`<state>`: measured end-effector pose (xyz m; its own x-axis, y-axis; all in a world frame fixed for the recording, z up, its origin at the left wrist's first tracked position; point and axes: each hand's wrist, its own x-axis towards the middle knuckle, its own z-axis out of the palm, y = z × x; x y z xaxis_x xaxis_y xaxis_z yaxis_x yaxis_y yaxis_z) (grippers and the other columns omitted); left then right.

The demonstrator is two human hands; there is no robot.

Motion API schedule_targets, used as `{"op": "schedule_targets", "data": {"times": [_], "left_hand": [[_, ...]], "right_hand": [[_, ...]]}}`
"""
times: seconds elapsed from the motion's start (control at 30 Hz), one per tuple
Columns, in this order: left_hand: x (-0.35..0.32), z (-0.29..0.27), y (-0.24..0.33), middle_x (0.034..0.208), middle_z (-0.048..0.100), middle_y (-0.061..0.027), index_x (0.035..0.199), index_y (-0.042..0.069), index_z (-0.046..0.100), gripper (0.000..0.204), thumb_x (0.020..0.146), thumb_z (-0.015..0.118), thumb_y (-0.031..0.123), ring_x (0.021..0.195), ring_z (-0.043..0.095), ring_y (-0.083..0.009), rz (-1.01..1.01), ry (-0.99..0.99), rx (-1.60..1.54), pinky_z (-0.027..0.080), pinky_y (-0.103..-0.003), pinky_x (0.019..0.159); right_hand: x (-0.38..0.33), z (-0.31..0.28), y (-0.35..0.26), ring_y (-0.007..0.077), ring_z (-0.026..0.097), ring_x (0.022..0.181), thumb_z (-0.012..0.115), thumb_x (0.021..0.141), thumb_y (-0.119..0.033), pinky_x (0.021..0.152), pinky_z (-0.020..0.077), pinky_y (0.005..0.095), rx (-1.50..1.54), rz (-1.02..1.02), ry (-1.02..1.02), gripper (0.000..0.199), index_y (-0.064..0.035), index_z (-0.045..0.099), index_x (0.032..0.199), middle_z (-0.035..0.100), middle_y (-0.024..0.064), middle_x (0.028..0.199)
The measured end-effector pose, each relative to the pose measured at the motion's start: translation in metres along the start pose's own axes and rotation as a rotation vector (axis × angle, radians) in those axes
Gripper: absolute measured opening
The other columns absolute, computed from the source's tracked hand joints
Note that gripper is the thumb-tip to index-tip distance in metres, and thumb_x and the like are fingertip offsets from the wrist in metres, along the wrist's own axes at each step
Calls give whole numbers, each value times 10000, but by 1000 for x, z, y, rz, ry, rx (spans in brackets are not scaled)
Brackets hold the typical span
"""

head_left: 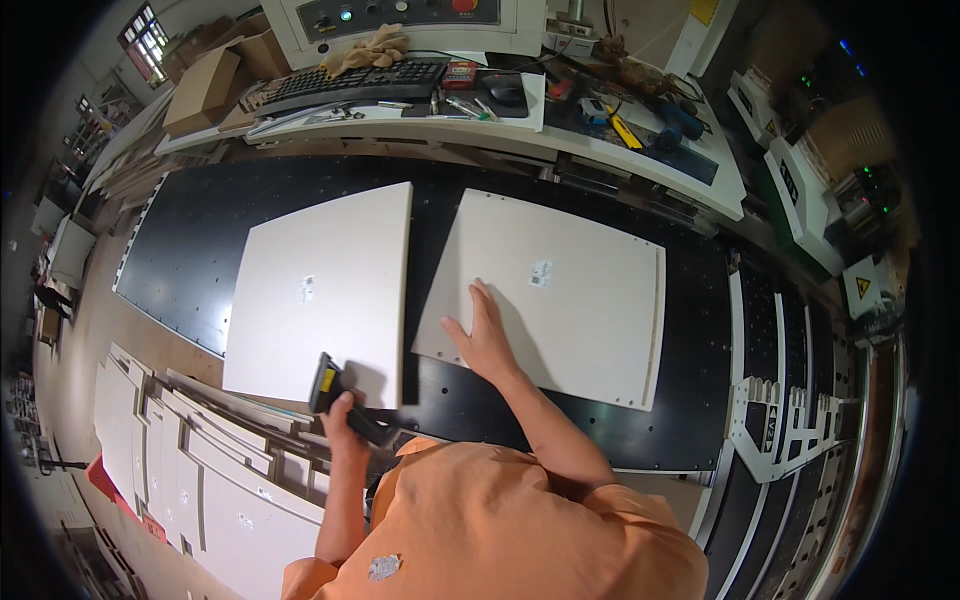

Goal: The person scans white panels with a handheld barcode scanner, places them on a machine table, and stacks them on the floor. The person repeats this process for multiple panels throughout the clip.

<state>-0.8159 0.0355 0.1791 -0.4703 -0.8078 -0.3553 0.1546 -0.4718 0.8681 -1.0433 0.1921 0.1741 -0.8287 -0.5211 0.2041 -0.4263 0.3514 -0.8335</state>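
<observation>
My left hand (346, 424) is closed around a black handheld barcode scanner (326, 384) with a yellow label. The scanner is over the lower edge of a white panel (330, 250) that bears a small printed sticker (307, 289). To the right, a second white panel (585, 330) lies tilted, with small holes along its edges, a groove near its right side and a sticker (540, 273) of its own. My right hand (484, 338) rests on this panel's left part, fingers stretched out and thumb apart. Both panels lie on a black work table (190, 240).
Behind the table, a white shelf carries a keyboard (345, 84), a mouse (506, 89), work gloves (372, 50) and loose tools, below a control panel (400, 14). More white boards (215, 480) stand stacked at the lower left. Machine rails and a slotted bracket (765, 430) are at right.
</observation>
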Motion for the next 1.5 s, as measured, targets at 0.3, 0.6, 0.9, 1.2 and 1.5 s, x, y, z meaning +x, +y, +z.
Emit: {"op": "schedule_targets", "data": {"times": [0.3,0.6,0.9,1.2,1.5], "left_hand": [[-51,83,-13,905,630,-68,1173,58,530,473,797,690,297,685,587,-139,-431,-457,179,541,-278,572],[2,85,-38,965,680,-68,1052,11,644,276,816,642,153,878,618,-161,-42,-528,244,493,-314,822],[105,24,-3,812,663,-86,871,-70,671,297,831,638,223,743,579,-173,90,-248,444,457,-322,714],[141,11,9,738,617,-83,783,-26,610,265,868,615,225,663,583,-180,42,-123,437,485,-321,639],[119,25,-8,751,612,-70,845,-14,610,264,860,635,248,679,571,-169,58,-67,429,469,-308,633]], "right_hand": [[-2,-14,-7,194,642,931,641,874,-84,837,500,315,937,519,20,301,54,636,1142,682,111,1052],[-94,-187,77,238,641,1035,634,888,-40,895,521,349,888,625,337,418,53,532,1282,642,155,1160],[-115,-387,171,216,681,872,679,827,-65,740,544,318,358,910,391,404,15,606,1216,685,121,1017],[-53,-207,144,376,499,1229,635,877,-203,1044,387,511,-890,152,561,367,30,598,1157,562,179,1284],[-10,-210,145,349,533,1193,641,856,-135,1022,411,489,-768,111,681,205,21,654,988,609,154,1206]]}}
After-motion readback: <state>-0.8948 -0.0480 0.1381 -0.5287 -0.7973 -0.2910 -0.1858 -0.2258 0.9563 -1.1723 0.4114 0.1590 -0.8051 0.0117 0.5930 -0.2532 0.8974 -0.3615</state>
